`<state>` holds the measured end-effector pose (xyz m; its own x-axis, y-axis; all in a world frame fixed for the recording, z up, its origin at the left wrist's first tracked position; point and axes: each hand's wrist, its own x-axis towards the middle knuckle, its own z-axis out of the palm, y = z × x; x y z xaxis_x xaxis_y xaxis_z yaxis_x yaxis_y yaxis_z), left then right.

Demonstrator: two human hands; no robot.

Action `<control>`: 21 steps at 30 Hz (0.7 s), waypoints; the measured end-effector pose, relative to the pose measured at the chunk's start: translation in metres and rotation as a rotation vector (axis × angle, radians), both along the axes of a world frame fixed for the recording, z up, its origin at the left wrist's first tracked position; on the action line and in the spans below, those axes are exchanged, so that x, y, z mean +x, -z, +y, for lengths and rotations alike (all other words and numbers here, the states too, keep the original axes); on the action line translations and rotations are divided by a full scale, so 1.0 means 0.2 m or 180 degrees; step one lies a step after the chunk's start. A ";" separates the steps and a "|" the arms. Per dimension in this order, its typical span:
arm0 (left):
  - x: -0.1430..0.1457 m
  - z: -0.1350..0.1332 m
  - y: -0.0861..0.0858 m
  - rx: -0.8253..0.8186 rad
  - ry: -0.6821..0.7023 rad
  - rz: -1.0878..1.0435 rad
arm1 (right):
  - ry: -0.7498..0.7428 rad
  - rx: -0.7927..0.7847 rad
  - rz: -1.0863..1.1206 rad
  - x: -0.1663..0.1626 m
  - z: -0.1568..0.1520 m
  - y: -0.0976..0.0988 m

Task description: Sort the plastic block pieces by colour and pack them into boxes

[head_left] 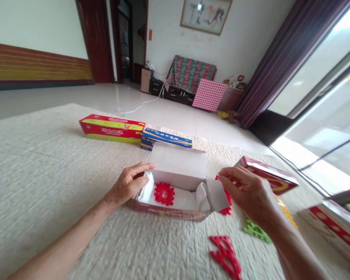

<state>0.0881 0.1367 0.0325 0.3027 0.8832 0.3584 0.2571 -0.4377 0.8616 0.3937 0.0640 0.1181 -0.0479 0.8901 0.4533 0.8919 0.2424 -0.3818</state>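
Note:
An open cardboard box (169, 212) with a white inside sits on the pale mat in front of me, its lid (179, 160) raised at the back. Inside lie a red notched plastic building piece (164, 193) and a white rolled thing (147, 188) at the left end. My left hand (130, 184) is closed around that end, thumb and fingers at the box's edge. With fingers pinched, my right hand (247, 190) is at the upper corner of the right side flap (217, 194). Another red piece (227, 210) shows partly behind this flap.
Red triangular pieces (226, 254), a green piece (255, 229) and a yellow piece (287, 212) lie on the right. Beyond the box are a red-and-yellow box (112, 128) and a blue box (166, 138). A dark red box (271, 177) and a white-and-red box (332, 229) stand right.

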 end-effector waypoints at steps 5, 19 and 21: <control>-0.01 0.01 0.01 -0.0070 -0.0091 0.0090 | 0.0314 -0.0361 -0.0580 0.31 -0.08 0.17; -0.02 0.01 0.00 -0.0172 -0.0095 0.0186 | 0.0383 -0.0983 -0.1290 0.20 -0.19 0.33; -0.02 0.00 0.00 -0.0187 -0.0112 0.0199 | 0.0343 -0.1035 -0.1294 0.19 -0.20 0.32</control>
